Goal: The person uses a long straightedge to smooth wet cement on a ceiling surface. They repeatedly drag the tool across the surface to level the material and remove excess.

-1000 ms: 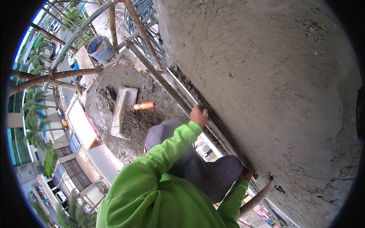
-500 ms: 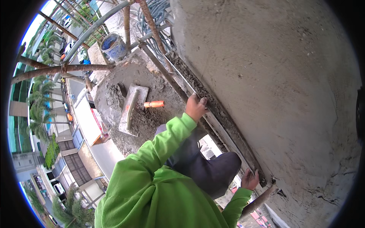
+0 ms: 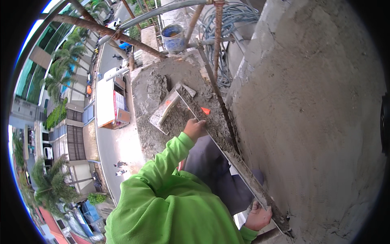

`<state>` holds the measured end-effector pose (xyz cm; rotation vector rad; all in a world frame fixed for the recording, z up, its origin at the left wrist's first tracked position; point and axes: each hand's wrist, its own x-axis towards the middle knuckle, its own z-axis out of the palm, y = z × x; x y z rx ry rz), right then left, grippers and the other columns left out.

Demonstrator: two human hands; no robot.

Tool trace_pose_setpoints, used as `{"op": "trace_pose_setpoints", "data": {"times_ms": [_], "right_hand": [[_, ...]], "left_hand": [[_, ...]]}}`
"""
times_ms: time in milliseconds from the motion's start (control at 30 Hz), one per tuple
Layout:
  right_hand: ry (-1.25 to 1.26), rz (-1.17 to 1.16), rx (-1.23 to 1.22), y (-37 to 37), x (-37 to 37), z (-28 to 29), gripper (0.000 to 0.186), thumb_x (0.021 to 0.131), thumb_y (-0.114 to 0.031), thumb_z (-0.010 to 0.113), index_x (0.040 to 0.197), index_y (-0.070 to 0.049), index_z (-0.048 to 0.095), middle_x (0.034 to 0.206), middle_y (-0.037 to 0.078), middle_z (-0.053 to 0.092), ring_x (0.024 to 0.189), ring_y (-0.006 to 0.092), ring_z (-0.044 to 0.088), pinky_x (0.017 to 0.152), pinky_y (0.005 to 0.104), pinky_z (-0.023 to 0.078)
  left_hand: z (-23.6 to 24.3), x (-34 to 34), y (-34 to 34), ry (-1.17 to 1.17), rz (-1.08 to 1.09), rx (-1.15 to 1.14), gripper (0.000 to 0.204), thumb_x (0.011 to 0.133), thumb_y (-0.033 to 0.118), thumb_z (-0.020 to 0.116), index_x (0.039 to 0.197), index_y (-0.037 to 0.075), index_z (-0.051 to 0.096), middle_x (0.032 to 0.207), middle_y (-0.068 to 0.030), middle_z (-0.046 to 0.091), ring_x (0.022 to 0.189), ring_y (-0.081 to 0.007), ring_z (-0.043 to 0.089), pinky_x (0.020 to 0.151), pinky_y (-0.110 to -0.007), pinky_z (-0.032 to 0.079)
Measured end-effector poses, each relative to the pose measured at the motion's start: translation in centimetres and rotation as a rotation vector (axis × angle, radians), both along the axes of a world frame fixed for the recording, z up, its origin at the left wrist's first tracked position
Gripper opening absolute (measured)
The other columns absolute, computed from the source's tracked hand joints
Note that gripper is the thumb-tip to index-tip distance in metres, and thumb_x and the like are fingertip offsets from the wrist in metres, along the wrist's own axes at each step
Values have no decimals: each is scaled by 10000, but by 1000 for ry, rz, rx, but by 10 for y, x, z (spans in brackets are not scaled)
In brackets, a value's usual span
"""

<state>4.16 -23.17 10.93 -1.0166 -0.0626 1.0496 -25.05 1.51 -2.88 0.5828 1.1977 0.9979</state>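
I hold a long straightedge [image 3: 221, 147] with both hands, its upper face caked with wet mortar. My left hand [image 3: 195, 129] is closed around its edge above the midpoint. Near the lower end, my right hand [image 3: 258, 215] grips it, fingers partly hidden. The bar slants from the mortar heap [image 3: 152, 87] toward the base of the grey plastered wall [image 3: 308, 122]; its lower end is close to the wall. A plastering float [image 3: 166, 112] with a pale handle lies on the heap, partly behind the bar's upper end. Beside it shows an orange handle [image 3: 206, 110], mostly covered.
A blue-stained bucket [image 3: 173, 38] stands beyond the mortar. Coiled rope or hose [image 3: 227, 24] lies at the far side. Scaffold poles [image 3: 109, 32] cross the upper left, and a pole [image 3: 215, 77] runs along the wall side. Far below on the left lies a street [image 3: 122, 158].
The straightedge has come away from the wall toward my body, its upper end now over the float. Both hands moved with it. My view has also shifted.
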Motion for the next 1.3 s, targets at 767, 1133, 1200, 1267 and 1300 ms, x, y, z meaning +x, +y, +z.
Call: {"op": "trace_pose_setpoints", "data": {"times_ms": [767,1133,1200,1267,1300], "right_hand": [[-1095,796,487,248,-131,156,253,795,-194,606,872,24,504,875,83,553,797,148,505,769,266,391],[-1276,801,599,259,-174,188,341,749,-258,662,875,27,522,792,65,577,731,130,531,683,252,422],[-1418,867,569,268,-176,174,367,730,-282,674,858,29,528,762,85,581,695,140,539,656,267,430],[-1503,926,553,266,-180,177,397,707,-311,689,829,33,534,726,128,581,636,168,551,613,293,442],[-1512,872,598,265,-183,178,384,712,-305,686,822,31,534,722,115,578,634,159,545,608,286,438]], "left_hand": [[19,-54,-44,-18,96,-307,437,827,375,504,938,-48,506,833,-193,582,771,-254,594,625,-335,498],[236,-41,-24,634,194,1082,676,677,362,680,1190,31,388,1147,-130,474,1047,-246,483,869,-342,396],[259,-32,-16,735,257,1264,714,648,301,709,1211,34,362,1162,-143,464,1059,-273,480,877,-356,390],[266,-25,-9,712,214,1272,689,643,227,700,1210,29,362,1153,-159,470,1059,-293,483,880,-359,392],[270,-22,-6,701,192,1276,679,641,189,695,1210,26,363,1148,-168,473,1059,-303,484,881,-361,393]]}}
